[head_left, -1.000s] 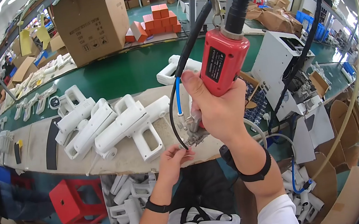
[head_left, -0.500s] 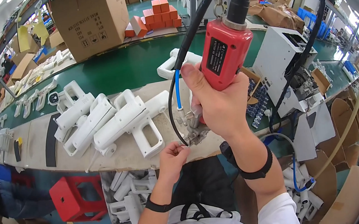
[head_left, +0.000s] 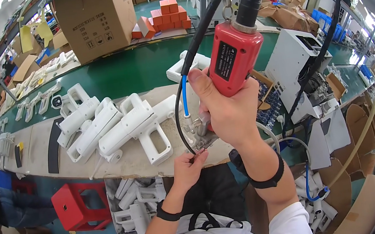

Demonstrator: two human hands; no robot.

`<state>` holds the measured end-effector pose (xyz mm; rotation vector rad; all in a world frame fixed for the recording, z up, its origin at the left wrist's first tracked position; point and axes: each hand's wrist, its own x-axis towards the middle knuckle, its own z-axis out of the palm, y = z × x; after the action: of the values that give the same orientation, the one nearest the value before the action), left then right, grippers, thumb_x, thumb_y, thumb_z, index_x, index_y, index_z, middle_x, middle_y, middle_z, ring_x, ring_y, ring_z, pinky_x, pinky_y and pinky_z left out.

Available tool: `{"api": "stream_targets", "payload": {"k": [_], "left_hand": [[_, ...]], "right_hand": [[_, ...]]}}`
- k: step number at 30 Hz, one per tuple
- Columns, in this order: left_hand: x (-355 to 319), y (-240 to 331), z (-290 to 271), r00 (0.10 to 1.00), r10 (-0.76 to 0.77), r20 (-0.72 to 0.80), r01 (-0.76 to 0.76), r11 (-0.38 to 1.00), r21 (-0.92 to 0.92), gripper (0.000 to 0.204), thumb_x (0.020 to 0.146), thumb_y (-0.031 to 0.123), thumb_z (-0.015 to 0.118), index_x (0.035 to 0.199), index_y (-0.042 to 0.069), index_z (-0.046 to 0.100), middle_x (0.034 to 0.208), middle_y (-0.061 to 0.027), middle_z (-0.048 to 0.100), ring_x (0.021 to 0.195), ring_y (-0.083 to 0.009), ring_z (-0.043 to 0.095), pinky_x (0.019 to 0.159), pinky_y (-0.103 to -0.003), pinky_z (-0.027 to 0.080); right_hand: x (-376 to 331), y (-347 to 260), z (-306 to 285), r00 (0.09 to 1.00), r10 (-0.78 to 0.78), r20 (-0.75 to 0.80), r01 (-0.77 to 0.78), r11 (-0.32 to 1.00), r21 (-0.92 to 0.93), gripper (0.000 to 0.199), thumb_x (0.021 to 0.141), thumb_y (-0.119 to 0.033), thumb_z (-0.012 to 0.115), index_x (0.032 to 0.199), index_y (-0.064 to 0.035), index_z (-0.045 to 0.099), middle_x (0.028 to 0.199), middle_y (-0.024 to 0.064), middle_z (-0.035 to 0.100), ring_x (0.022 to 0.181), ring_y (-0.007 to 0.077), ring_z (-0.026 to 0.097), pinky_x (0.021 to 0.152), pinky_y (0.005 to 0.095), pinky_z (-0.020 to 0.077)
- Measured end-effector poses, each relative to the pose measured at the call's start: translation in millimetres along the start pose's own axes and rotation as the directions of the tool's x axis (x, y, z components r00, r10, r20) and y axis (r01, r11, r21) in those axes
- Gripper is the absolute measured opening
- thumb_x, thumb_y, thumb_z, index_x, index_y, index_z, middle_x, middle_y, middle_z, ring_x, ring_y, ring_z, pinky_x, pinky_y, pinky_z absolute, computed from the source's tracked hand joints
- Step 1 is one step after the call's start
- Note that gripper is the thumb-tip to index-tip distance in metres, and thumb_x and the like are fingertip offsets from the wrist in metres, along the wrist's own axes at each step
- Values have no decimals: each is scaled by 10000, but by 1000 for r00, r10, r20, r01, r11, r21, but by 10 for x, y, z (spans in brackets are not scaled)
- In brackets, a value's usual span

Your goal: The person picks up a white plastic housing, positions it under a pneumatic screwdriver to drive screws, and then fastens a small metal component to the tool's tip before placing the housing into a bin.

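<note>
My right hand (head_left: 233,110) is wrapped round a red electric screwdriver (head_left: 233,58), which hangs from a metal hook with a thick black cable at its top. Metal fittings (head_left: 199,132) with a blue air hose (head_left: 185,96) sit at its lower end, partly behind my hand. My left hand (head_left: 188,168) is closed in a pinch right beneath these fittings, at the bench's front edge; what its fingertips hold is too small to make out. Left of it lie several white gun-shaped plastic housings (head_left: 127,130), side by side on the cardboard-covered bench (head_left: 34,153).
A white machine (head_left: 298,72) stands to the right, beside a tray of small dark parts (head_left: 268,114). Below the bench are a red stool (head_left: 81,206) and boxes of white housings (head_left: 136,215). A large carton (head_left: 95,22) and orange boxes (head_left: 168,16) stand at the back.
My left hand has moved slightly right and up, closer to the metal fittings. My right hand and the screwdriver have hardly moved.
</note>
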<state>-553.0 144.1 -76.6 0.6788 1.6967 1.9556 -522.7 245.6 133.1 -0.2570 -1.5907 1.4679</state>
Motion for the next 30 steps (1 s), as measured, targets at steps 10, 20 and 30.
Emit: {"api": "stream_targets", "payload": {"k": [10,20,30], "left_hand": [[400,-42,-179,910,-412,34,381,803,-459,191,868,149,520,860,-15,618,671,-71,627,575,-188,584,509,-300,431],[826,-273,99,999,12,-51,44,345,938,198,838,142,495,843,34,661,817,-201,657,807,-388,646,705,-485,518],[857,-307,191,994,-20,-111,111,363,925,187,883,148,498,919,-14,584,859,-235,646,816,-432,625,712,-534,485]], "right_hand": [[72,-10,-189,996,-16,-87,15,1000,-6,218,841,-196,715,816,-15,597,534,-3,527,418,65,466,389,215,325],[77,-61,-469,990,-35,-136,32,999,-21,219,837,-191,717,867,-15,590,542,-1,515,409,75,468,368,211,321],[105,-120,-665,986,-64,-151,63,998,-10,216,831,-202,724,836,-16,613,543,-3,521,413,71,471,374,209,319]]}}
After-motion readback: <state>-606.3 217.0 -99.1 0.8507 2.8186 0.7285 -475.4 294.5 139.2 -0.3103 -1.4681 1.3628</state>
